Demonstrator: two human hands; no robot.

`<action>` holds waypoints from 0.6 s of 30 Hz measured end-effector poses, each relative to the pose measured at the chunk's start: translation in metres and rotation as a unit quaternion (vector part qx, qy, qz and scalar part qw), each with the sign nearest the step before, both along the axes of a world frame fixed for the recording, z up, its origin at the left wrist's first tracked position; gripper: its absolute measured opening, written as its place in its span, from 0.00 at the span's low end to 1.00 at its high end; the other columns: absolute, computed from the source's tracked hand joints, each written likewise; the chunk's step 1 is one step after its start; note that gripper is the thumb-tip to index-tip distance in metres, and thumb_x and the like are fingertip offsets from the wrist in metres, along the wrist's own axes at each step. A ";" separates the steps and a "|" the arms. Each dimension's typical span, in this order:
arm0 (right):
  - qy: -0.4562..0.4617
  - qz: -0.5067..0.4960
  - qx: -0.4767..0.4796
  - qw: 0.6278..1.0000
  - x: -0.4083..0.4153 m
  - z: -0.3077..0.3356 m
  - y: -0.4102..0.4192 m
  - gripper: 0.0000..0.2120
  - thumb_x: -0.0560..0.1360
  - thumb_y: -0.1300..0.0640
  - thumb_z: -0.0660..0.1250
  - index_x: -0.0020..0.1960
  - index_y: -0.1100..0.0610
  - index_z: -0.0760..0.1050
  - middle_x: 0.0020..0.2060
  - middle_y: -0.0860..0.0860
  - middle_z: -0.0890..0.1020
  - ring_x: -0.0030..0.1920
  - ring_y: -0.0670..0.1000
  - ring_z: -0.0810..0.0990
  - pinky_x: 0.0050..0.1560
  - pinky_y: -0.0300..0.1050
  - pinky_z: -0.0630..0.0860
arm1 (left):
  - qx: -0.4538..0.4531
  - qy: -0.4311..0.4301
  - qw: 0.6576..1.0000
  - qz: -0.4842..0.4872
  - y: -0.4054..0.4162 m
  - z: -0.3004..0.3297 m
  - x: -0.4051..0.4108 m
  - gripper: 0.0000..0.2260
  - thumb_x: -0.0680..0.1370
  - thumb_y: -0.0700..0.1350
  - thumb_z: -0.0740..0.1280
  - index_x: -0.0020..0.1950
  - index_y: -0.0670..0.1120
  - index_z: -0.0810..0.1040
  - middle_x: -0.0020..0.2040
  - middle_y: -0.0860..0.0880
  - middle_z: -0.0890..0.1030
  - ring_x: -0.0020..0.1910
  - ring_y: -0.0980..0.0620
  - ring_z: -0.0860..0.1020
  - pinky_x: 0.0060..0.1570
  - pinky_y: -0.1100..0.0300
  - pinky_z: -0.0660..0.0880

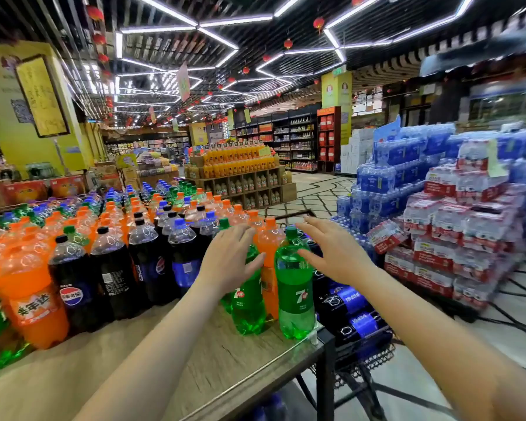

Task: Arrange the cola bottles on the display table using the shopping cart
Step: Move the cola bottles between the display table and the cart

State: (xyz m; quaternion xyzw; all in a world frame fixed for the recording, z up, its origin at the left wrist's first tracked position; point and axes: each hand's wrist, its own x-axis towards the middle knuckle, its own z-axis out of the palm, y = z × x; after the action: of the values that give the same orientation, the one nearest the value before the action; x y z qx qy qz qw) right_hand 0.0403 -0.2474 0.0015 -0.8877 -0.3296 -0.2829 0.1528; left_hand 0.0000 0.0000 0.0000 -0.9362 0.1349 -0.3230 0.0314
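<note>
Dark cola bottles [116, 268] stand in rows on the wooden display table [213, 366], between orange soda bottles [31, 293] and green bottles [295, 287] at the table's right corner. More cola bottles [351, 314] with blue labels lie in the black wire shopping cart [374, 354] just right of the table. My left hand [228, 259] is spread flat against a green bottle [249, 299]. My right hand [334, 253] hovers with straight fingers above the cart, its thumb near the front green bottle. Neither hand holds anything.
Stacked packs of water bottles [456, 226] rise on the right past the cart. A juice display [240, 171] stands ahead across the tiled aisle. Store shelves [295, 141] line the back. Boxes [31, 189] sit behind the table on the left.
</note>
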 end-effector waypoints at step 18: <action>0.122 0.009 -0.033 0.992 0.137 -0.114 -0.255 0.29 0.74 0.42 0.61 0.71 0.55 0.70 0.66 0.56 0.74 0.65 0.57 0.73 0.65 0.54 0.71 | -0.097 0.062 0.992 -0.041 -0.252 -0.138 0.117 0.25 0.76 0.57 0.60 0.62 0.40 0.78 0.59 0.43 0.79 0.57 0.43 0.78 0.57 0.51 0.75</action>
State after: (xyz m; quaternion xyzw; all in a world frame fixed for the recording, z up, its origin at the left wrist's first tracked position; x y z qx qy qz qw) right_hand 0.1770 -0.5024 -0.1129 -0.9170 -0.3259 -0.1602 0.1651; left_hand 0.1168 -0.2524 -0.1381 -0.9466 0.1432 -0.2772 -0.0815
